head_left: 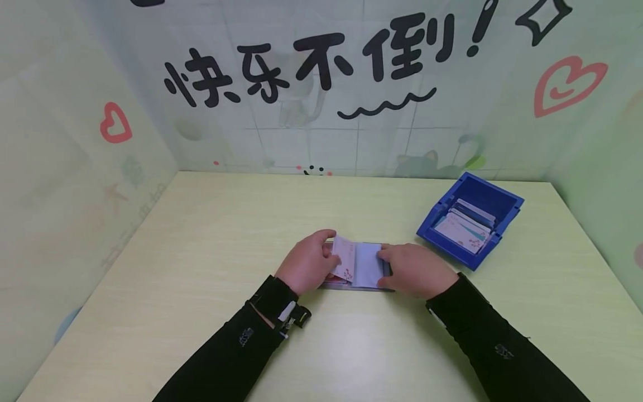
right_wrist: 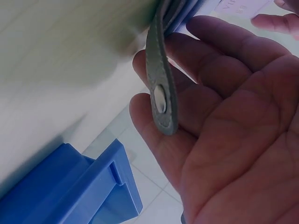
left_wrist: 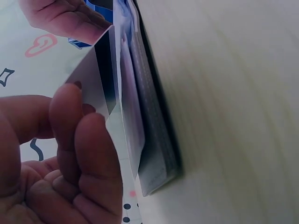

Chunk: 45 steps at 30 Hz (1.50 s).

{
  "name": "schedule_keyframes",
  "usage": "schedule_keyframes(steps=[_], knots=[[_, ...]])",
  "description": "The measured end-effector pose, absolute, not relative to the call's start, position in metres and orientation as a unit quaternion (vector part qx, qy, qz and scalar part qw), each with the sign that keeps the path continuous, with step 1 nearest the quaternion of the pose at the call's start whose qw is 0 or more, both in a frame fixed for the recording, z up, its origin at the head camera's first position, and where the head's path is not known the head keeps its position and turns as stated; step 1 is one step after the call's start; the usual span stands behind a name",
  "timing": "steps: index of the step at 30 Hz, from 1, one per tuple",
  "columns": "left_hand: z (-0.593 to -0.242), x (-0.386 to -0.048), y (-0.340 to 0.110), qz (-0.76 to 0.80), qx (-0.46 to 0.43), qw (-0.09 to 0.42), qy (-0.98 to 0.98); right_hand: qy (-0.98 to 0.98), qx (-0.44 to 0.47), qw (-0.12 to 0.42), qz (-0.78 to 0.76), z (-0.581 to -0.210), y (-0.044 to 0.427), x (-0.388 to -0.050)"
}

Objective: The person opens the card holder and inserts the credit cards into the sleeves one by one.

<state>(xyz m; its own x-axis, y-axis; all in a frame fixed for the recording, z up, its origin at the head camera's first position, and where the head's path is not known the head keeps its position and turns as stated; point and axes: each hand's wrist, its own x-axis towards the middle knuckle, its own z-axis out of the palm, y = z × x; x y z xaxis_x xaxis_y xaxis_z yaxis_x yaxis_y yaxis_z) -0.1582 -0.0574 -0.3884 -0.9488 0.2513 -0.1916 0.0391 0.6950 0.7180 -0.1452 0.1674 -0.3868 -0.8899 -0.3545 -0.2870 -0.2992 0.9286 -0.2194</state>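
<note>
In the head view, my left hand [head_left: 308, 262] pinches a white card [head_left: 344, 258] with a small pink floral print, tilted up over an opened card holder [head_left: 369, 265]. In the left wrist view the raised card [left_wrist: 88, 88] stands off the holder's pages, and the fingers of my left hand [left_wrist: 70, 154] bend at its edge. My right hand [head_left: 417, 269] holds the right edge of the card holder. In the right wrist view, a grey strap [right_wrist: 161, 88] with a metal snap lies across the fingers of my right hand [right_wrist: 224, 107].
A blue plastic box [head_left: 427, 223] stands with its lid up at the right rear of the table [head_left: 226, 223]. Several printed cards [head_left: 464, 231] lie inside it. Printed wall sheets [head_left: 301, 145] enclose the back and sides.
</note>
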Motion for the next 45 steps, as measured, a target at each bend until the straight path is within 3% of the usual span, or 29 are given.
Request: schedule_keyframes(steps=[45], knots=[[-0.3933,-0.1573,-0.0560,0.328,0.121,0.126,0.928,0.968,-0.191,0.146,-0.070,-0.3855,0.1672,-0.1437]])
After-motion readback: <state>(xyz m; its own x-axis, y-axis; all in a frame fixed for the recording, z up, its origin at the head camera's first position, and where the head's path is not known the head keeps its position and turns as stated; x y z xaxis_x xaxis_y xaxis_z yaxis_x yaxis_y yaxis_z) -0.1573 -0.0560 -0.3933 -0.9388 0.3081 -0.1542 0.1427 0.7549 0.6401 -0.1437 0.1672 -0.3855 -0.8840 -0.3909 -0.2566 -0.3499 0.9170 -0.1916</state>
